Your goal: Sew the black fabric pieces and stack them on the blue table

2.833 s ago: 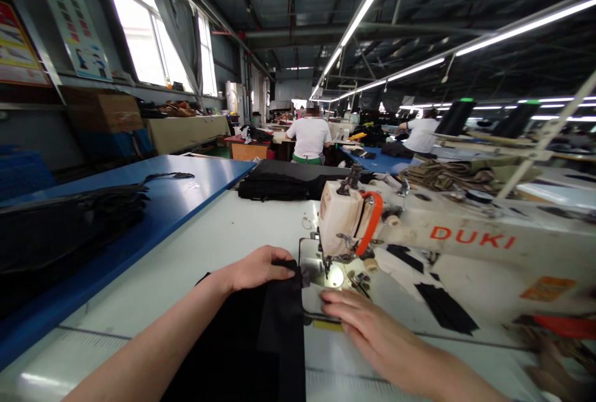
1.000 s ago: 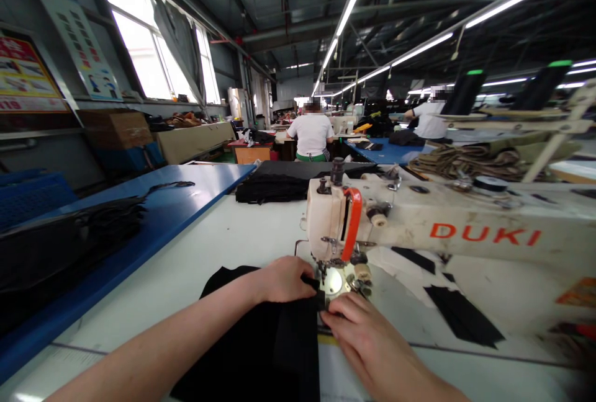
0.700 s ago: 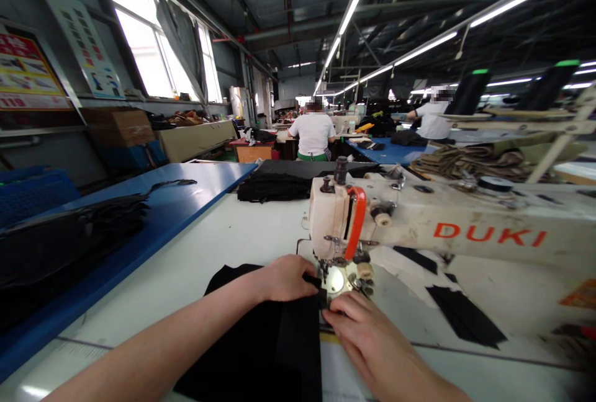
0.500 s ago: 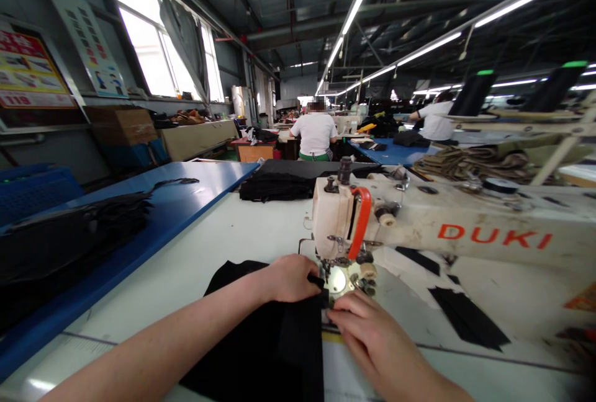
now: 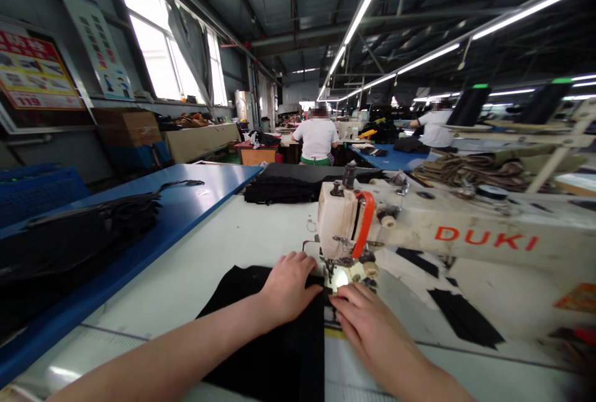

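A piece of black fabric [image 5: 279, 352] lies on the white sewing table, its upper right corner beside the needle of a sewing machine [image 5: 335, 222]. My left hand [image 5: 288, 287] rests on top of this fabric, fingers stretched toward the machine and thumb apart, pointing at the needle area. Just below the lit needle plate, my right hand [image 5: 365, 315] is closed in a pinch at the fabric's right edge, where a small dark strip shows. Its fingertips partly cover what they grip.
Dark cut pieces [image 5: 465, 318] lie beneath the machine arm. A black fabric stack [image 5: 284, 188] sits behind, and another pile [image 5: 84, 228] lies on the blue table [image 5: 218, 178] at left. Thread cones [image 5: 468, 106] stand at right. People in white shirts sit further off.
My left hand has loosened from a closed grip at the fabric's edge and now lies flatter, fingers extended. My right hand stays pinched near the needle. The view has shifted slightly.
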Tool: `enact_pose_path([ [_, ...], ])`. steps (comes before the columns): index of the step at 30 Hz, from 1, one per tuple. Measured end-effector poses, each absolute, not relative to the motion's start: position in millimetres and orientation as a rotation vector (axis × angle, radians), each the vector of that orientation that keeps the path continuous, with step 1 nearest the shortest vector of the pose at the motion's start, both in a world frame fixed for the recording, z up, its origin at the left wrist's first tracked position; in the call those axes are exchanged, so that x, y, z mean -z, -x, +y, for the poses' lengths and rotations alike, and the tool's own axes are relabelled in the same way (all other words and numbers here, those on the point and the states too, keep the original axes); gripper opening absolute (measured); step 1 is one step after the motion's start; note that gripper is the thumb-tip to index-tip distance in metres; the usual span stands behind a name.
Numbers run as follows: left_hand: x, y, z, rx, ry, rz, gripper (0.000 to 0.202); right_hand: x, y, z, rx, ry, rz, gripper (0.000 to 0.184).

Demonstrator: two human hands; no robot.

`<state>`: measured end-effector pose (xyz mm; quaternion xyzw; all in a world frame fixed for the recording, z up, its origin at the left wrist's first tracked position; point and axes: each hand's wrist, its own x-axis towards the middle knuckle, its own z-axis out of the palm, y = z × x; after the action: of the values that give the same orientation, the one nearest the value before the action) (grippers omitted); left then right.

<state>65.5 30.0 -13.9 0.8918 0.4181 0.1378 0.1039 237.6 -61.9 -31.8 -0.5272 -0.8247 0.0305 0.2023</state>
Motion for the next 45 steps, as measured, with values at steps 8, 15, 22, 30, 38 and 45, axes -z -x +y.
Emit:
enact_pose_path([
  [8,28,-42,12,-0.48,-3.067,0.615,0.025,28,-235,-63,-0.071,1.469,-2.291,0.021],
  [15,24,-28,3,-0.401,-2.834,0.663,0.039,24,-237,-62,-0.101,1.461,-2.3,0.024],
  [22,26,-40,13,-0.442,-2.83,0.711,0.037,22,-246,-49,-0.042,1.43,-2.364,0.023],
  [30,30,-47,23,-0.466,-2.831,0.702,0.038,29,-252,-41,-0.004,1.457,-2.272,0.025],
  [38,30,-48,26,-0.47,-2.798,0.703,0.039,30,-253,-40,0.006,1.477,-2.261,0.024],
  [45,31,-50,26,-0.432,-2.81,0.717,0.038,32,-254,-41,-0.002,1.5,-2.292,0.023],
])
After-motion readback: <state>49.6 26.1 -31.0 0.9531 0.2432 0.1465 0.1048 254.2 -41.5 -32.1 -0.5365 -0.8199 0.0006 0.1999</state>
